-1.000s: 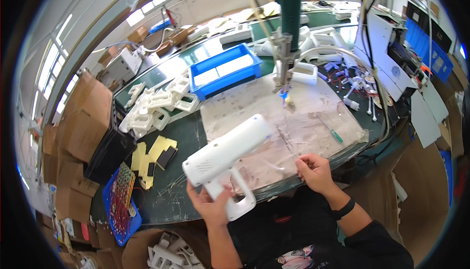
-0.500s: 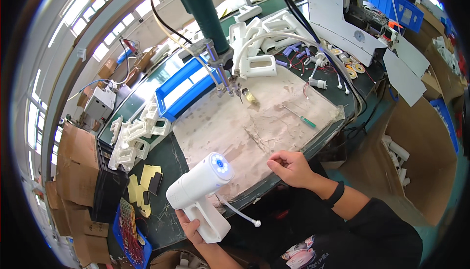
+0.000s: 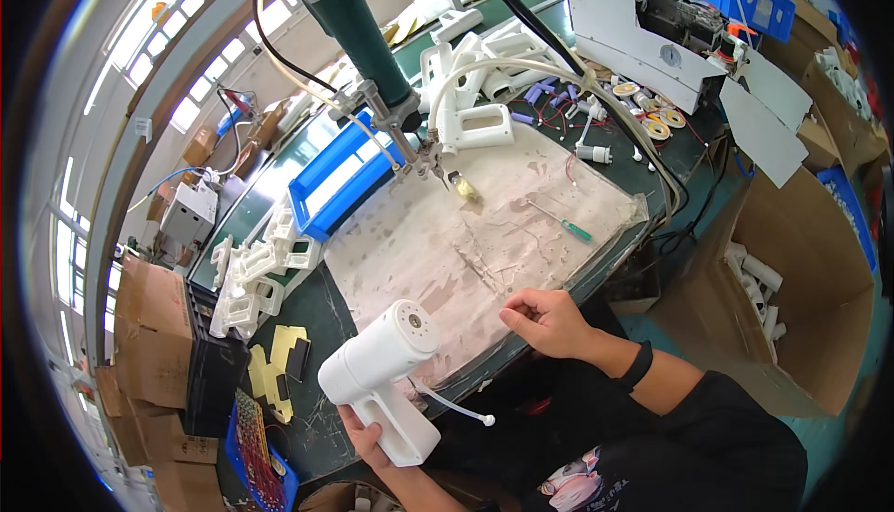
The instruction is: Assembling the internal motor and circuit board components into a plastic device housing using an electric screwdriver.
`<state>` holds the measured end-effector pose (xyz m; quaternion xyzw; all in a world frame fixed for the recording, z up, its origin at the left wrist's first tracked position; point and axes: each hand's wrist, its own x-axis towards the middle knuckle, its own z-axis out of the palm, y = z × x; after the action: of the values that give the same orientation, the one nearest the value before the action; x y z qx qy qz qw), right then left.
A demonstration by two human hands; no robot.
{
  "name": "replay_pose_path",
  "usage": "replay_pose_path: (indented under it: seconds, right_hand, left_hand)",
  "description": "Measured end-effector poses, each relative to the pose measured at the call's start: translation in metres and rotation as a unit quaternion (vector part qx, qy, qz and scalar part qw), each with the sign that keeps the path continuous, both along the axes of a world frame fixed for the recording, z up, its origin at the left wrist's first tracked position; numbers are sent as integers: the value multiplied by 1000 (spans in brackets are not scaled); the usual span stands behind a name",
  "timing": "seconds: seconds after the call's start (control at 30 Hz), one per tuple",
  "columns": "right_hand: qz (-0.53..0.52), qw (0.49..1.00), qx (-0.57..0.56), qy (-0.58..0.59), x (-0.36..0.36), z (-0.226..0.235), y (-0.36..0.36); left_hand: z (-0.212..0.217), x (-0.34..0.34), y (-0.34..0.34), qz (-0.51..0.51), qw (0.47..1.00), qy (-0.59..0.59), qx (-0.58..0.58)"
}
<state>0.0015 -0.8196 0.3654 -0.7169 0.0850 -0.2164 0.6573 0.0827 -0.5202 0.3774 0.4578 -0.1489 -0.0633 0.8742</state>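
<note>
A white gun-shaped sprayer [image 3: 368, 368] with a loop handle tilts over the table's front edge. Fingers of my left hand [image 3: 367, 437] wrap round its handle from the left. Its round front face points up and to the right, and the small lamps in it are dark. From beside the handle a thin white tube [image 3: 456, 402] with a round tip hangs toward me. My right hand [image 3: 549, 322] hovers by the front edge of the stained work mat [image 3: 410, 260], fingers curled in, apart from the sprayer; I see nothing in them.
A green-handled screwdriver [image 3: 575, 230] lies on the mat. Above it hangs a dark green power driver [image 3: 349, 27] on a metal arm. Beyond are a blue tray [image 3: 312, 228] and white handle shells [image 3: 480, 127]. At the right stands an open carton [image 3: 819, 307] with white parts.
The lit blue-white lamps on the sprayer's front have gone dark. The sprayer has shifted slightly within the view, still in my left hand. My right hand has hardly moved.
</note>
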Motion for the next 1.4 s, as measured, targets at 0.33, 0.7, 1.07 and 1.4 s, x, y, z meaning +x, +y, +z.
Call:
replay_pose_path:
  seconds: [0.33, 0.7, 1.07, 1.4]
  right_hand:
    - [12, 1000, 20, 2, 0, 3, -1]
    - [7, 1000, 0, -11, 1, 1, -2]
    - [6, 1000, 8, 4, 1, 3, 0]
    - [46, 958, 270, -80, 15, 15, -6]
  left_hand:
    - [4, 0, -2, 12, 999, -10, 35]
    - [0, 2, -1, 18, 998, -28, 45]
    - [11, -2, -4, 31, 996, -24, 81]
    - [21, -13, -23, 17, 994, -26, 105]
